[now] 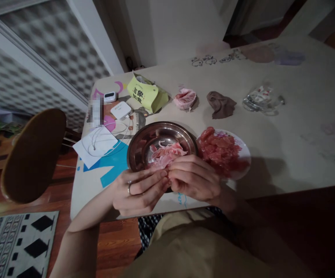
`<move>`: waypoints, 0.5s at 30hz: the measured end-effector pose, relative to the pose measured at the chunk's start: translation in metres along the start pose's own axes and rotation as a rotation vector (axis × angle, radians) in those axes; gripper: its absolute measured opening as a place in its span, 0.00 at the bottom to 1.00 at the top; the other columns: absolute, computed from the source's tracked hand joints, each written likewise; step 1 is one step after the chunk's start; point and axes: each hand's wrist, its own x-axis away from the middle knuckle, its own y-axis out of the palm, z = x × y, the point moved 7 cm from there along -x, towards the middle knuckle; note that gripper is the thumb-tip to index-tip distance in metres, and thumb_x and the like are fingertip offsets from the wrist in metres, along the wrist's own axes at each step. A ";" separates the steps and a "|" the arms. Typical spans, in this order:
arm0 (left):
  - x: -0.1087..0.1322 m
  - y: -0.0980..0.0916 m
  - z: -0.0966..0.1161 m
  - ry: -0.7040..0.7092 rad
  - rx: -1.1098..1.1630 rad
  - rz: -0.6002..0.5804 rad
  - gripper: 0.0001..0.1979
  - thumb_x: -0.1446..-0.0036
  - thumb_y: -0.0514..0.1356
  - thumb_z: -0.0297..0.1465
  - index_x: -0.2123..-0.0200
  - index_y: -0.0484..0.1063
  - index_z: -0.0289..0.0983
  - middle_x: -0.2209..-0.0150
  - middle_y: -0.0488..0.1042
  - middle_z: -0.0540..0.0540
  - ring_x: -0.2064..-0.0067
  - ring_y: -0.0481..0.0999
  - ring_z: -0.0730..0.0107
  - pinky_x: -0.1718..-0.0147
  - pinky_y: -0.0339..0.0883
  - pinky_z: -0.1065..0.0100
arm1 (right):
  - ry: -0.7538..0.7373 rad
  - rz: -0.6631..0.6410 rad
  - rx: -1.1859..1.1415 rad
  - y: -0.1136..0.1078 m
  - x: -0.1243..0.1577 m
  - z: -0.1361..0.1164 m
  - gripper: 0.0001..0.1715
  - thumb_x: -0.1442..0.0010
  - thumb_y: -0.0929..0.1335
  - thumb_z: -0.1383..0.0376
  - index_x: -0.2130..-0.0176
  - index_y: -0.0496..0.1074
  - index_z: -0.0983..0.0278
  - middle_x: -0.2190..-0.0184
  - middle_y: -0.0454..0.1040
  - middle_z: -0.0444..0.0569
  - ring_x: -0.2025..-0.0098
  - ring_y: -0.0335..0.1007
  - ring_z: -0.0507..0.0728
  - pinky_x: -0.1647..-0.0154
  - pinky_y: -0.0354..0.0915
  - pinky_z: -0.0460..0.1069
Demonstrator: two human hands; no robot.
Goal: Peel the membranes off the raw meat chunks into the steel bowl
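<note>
My left hand (144,191), with a ring on one finger, is pinched closed over the near rim of a steel bowl (137,137). My right hand (195,177) meets it there, fingertips pressed together. Between them is a small pinkish piece, mostly covered by the fingers, which looks like pomelo. Thin, torn pink-and-white peelings (167,152) lie inside the bowl. Just right of it stands a white plate (245,154) heaped with glossy red pieces of what looks like pomelo flesh (218,150); my right hand partly overlaps its near left side.
Behind the bowl are a yellow-green paper bag (147,94), a pink crumpled piece (185,99), a brown cloth (221,104) and clear crumpled plastic (258,98). A white box with a cable (121,111) and white paper (95,146) lie left. A wooden chair (34,154) stands beyond the table's left edge.
</note>
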 end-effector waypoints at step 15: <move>-0.001 -0.008 0.021 0.282 -0.334 0.016 0.12 0.41 0.62 0.18 0.62 0.80 0.41 0.57 0.85 0.53 0.50 0.84 0.66 0.48 0.81 0.65 | 0.167 0.192 -0.353 0.007 0.001 0.007 0.05 0.38 0.69 0.72 0.62 0.73 0.62 0.70 0.78 0.47 0.64 0.77 0.54 0.58 0.79 0.52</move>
